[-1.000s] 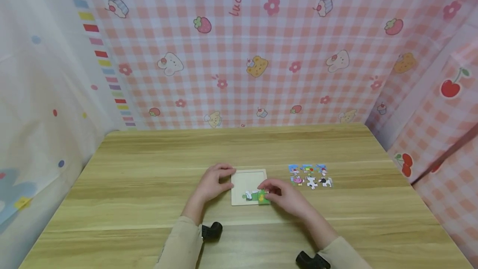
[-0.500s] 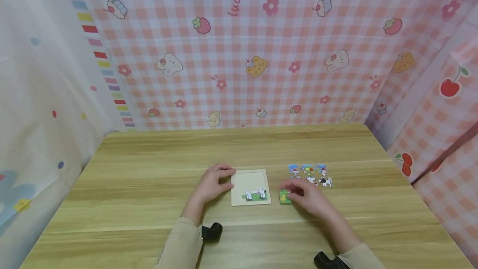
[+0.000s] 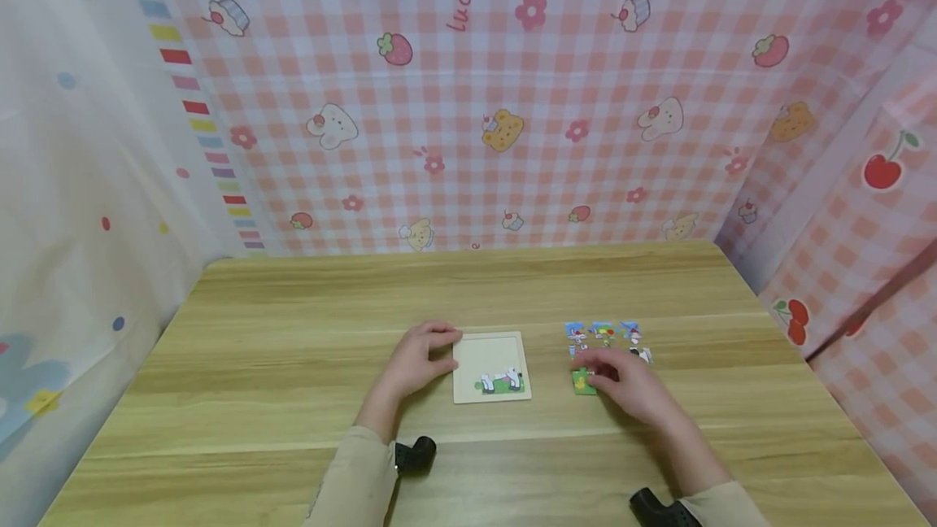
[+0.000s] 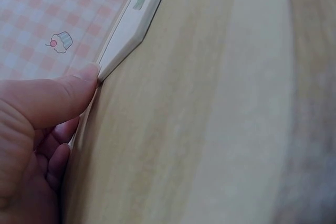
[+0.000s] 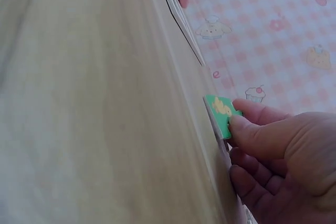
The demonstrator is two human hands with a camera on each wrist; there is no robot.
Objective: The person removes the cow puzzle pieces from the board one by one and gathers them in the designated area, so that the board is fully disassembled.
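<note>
My right hand (image 3: 629, 385) pinches a green puzzle piece (image 3: 583, 381) with a yellow figure on it, between thumb and fingers. In the right wrist view the puzzle piece (image 5: 221, 114) is tilted, its thin edge facing the camera. A square wooden puzzle tray (image 3: 486, 356) lies left of that hand, with joined pieces (image 3: 503, 381) showing white and green along its lower right. My left hand (image 3: 416, 363) rests against the tray's left side, thumb and forefinger touching the edge. The left wrist view shows the thumb (image 4: 79, 90) at the tray's corner.
Several loose puzzle pieces (image 3: 603, 330) lie in rows behind the right hand, which covers part of the nearer row. The wooden table (image 3: 293, 348) reaches back to a pink checked cloth (image 3: 439, 104).
The right hand has carried the green puzzle piece from the tray's lower right corner rightward to beside the loose pieces. The left hand and tray have stayed put.
</note>
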